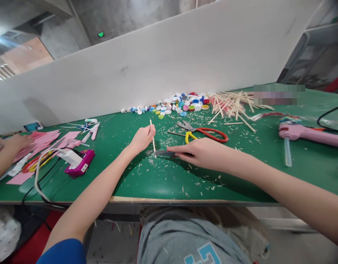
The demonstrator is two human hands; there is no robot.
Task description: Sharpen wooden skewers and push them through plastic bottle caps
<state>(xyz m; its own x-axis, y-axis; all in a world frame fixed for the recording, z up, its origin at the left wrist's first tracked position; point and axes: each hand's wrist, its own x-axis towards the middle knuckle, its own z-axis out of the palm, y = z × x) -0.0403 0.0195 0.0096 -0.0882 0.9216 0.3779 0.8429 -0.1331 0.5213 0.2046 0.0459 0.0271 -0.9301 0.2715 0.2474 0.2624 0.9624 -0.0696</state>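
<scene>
My left hand (143, 138) is closed around a thin wooden stick (153, 145), which stands nearly upright with its lower end at the green tabletop. In my right hand (197, 152) is a knife with a dark blade (165, 153), my index finger stretched along it. The blade tip meets the stick near its lower end. Pale wood shavings (185, 189) lie scattered around both hands. Just beyond my right hand rest scissors with red handles (213, 134) and a yellow-handled tool (190, 137), partly hidden by that hand.
Bottle caps (182, 102) and a heap of wooden sticks (235, 104) lie along the white partition (157, 62). A pink glue gun (309, 134) is at right. Left are a magenta power socket (80, 165), cables, pink sheets (44, 143) and another person's hand (16, 143).
</scene>
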